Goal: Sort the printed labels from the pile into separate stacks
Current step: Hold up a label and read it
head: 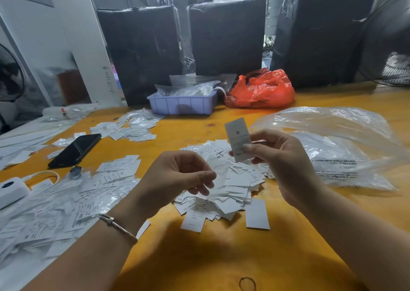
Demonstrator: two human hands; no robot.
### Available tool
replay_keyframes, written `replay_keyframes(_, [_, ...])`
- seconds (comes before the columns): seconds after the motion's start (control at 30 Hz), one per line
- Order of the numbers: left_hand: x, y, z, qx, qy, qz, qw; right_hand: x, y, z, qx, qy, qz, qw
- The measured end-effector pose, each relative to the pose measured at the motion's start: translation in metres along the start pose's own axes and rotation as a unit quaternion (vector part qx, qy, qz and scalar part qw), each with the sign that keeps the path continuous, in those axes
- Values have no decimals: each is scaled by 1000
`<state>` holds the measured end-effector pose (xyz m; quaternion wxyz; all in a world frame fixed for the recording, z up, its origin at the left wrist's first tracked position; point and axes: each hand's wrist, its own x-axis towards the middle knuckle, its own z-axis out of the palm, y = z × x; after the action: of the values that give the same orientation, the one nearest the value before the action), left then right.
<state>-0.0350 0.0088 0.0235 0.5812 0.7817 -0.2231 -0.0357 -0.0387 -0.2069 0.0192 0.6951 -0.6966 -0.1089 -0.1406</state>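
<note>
Above the loose white paper label pile (224, 179), our right hand (286, 164) pinched 1 grey "S" label (238, 138); our left hand (177, 175) pinched another blurred label (218, 179). Next, we judged, matching stacks.

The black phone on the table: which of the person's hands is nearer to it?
Left. The left hand hovers just right of the phone; the right hand, holding a label, is farther right.

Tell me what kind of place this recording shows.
Probably a garment factory or packing workshop: size labels heaped on a workbench, black-wrapped bales behind, and clear polybags.
</note>
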Motion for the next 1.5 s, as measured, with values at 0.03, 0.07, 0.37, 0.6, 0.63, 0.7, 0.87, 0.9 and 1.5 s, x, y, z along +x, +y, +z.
replay_keyframes(0.03, [0, 0, 0, 4, -1, 2, 1000, -1, -3, 1, 18, -3, -8, 1000])
replay_keyframes(0.07, [0, 0, 0, 10, -2, 6, 1000, -3, -5, 2, 36, -6, -17, 999])
replay_keyframes(0.37, [-1, 0, 0, 35, 4, 27, 999, -6, -10, -2, 67, -71, -84, 992])
replay_keyframes(0.6, [0, -1, -1, 25, 21, 49, 998, -6, -6, -2, 13, -70, -109, 991])
replay_keyframes(0.63, [-1, -1, -1, 23, 26, 56, 998, -6, -7, -1, -14, -55, -118, 991])
replay_keyframes(0.7, [0, -2, -1, 17, 38, 69, 997, -6, -6, -1, -71, -36, -124, 989])
replay_keyframes(0.87, [1, -1, 1, 7, 56, 82, 995, -9, -7, 4, -82, -161, -59, 982])
replay_keyframes(0.9, [0, -1, 1, 7, 54, 82, 995, -10, -8, 6, -97, -172, -68, 978])
replay_keyframes(1.5, [-2, 0, 2, 106, 10, 118, 987, -8, -15, 1, -101, -55, -175, 978])
